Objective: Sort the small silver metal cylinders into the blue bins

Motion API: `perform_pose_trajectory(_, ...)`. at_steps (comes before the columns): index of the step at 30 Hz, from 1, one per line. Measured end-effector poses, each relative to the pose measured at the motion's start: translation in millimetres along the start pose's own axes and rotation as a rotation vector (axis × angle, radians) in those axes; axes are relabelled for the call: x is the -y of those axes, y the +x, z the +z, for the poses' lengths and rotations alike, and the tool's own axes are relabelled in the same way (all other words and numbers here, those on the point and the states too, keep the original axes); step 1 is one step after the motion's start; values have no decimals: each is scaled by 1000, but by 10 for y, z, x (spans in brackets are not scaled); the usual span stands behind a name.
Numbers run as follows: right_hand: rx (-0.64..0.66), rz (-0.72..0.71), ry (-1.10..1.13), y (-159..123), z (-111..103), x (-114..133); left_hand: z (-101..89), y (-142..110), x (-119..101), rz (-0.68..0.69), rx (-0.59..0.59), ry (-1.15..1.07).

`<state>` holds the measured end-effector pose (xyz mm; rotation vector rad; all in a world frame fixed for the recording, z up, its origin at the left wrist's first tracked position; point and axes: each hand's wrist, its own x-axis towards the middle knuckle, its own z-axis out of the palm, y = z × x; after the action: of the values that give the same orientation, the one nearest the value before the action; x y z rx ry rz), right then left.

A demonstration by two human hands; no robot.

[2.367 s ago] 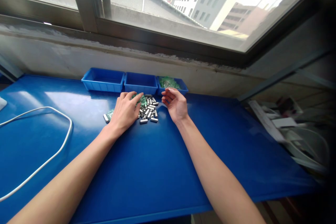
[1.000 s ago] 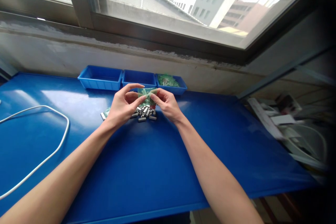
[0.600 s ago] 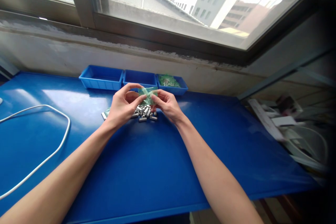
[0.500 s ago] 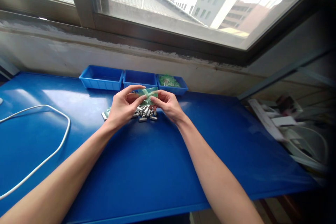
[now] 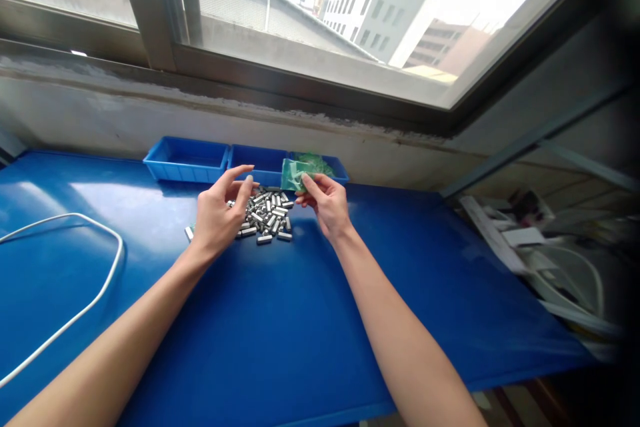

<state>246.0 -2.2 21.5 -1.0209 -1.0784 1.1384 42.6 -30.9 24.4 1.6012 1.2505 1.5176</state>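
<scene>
A small green plastic bag [image 5: 292, 174] is pinched between the thumb and fingers of my right hand [image 5: 327, 203]. It hangs in front of the right-hand blue bin. My left hand [image 5: 219, 210] is held over the left side of a pile of small metal pieces [image 5: 270, 213], thumb and fingers apart with nothing between them. The pieces are short, silvery and dark-sided, heaped on the blue table [image 5: 280, 320]. Part of the pile is hidden behind my left hand. At the left of that wrist, another metal piece [image 5: 189, 233] lies beside a bit of green plastic.
Behind the pile stand a left blue bin [image 5: 185, 173], a middle blue bin [image 5: 257, 159] and a right blue bin [image 5: 340, 172] holding green plastic bags [image 5: 316, 163]. A white cable [image 5: 113, 273] curves across the table's left side. A window [image 5: 310, 47] rises behind.
My hands have come apart. The left one has let go of the green bag, and the right has carried it a little to the right. More of the metal pile shows.
</scene>
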Motion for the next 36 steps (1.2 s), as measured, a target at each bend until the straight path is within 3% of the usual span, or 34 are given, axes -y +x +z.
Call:
perform_pose_trajectory(3,-274,-13,118,78,-73,-26,-38,17,31,16,-51,103)
perform_pose_trajectory(5,-366,7,216,117,-122,-39,-51,20,55,26,-64,154)
perform_pose_trajectory(10,-408,70,394,167,-224,-62,-48,16,117,84,-3,280)
perform_pose_trajectory(15,-474,67,330,193,-264,-104,-108,60,160,128,-13,342)
perform_pose_trajectory(18,-480,-87,103,164,-258,-93,-208,114,208,181,61,428)
perform_pose_trajectory(21,-395,-249,-448,90,-249,-45,-306,157,259,238,122,517)
perform_pose_trajectory(23,-301,-268,-825,40,-247,-15,-344,168,280,238,154,543)
perform_pose_trajectory(25,-264,-205,-1059,11,-251,-3,-353,165,288,208,177,529)
perform_pose_trajectory(29,-303,-109,-1162,20,-287,-37,-294,128,277,118,88,359)
perform_pose_trajectory(32,-245,-140,-1117,39,-316,-75,-213,115,271,14,-49,151)
perform_pose_trajectory(36,-183,-225,-1063,30,-292,-73,-123,158,284,-80,-141,-69)
